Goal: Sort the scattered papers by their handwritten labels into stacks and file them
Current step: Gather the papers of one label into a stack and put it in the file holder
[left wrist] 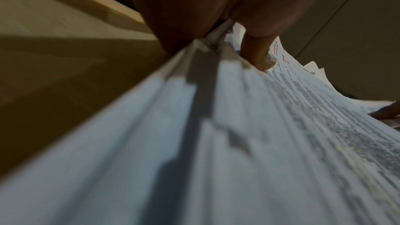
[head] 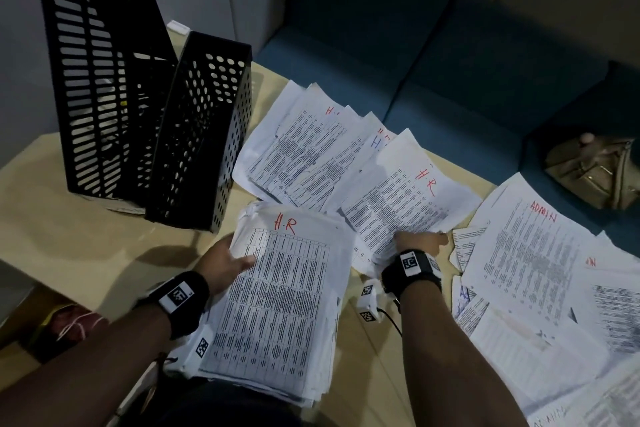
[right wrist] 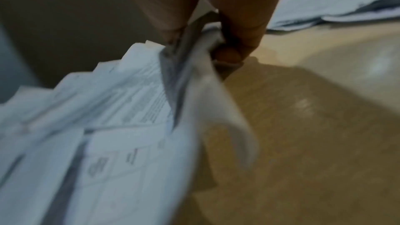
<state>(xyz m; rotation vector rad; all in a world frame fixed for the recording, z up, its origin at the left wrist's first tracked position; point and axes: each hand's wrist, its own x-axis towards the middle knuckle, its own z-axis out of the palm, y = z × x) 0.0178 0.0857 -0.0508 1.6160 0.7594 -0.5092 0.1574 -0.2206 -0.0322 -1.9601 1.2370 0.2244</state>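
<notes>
A thick stack of H.R papers (head: pixel 277 295) was held at its left edge by the left hand (head: pixel 227 262), low in the centre of the head view. The thumb was laid across the top sheet while the remaining fingers were curled beneath the stack; in the left wrist view the thumb (left wrist: pixel 259 54) was seen pressed on the printed top sheet (left wrist: pixel 303 109) beside a red handwritten mark.

The near edge of a loose H.R sheet (head: pixel 398 198), right of centre, was gripped by the right hand (head: pixel 420 243). In the right wrist view several sheets (right wrist: pixel 134 109) were pinched between the thumb and curled fingers (right wrist: pixel 240 40), and their edge was lifted off the table (right wrist: pixel 324 126).

More H.R-labelled papers (head: pixel 311 146) were fanned out above the hands, at the centre of the head view. Sheets marked ADMIN (head: pixel 526 253) were spread at the right of the frame, well apart from the held stack.

Two black perforated file holders (head: pixel 145 114) were stood upright at the upper left, just beside the fanned papers. A tan bag (head: pixel 595 170) was seen on the blue sofa (head: pixel 450 62) at the right edge.
</notes>
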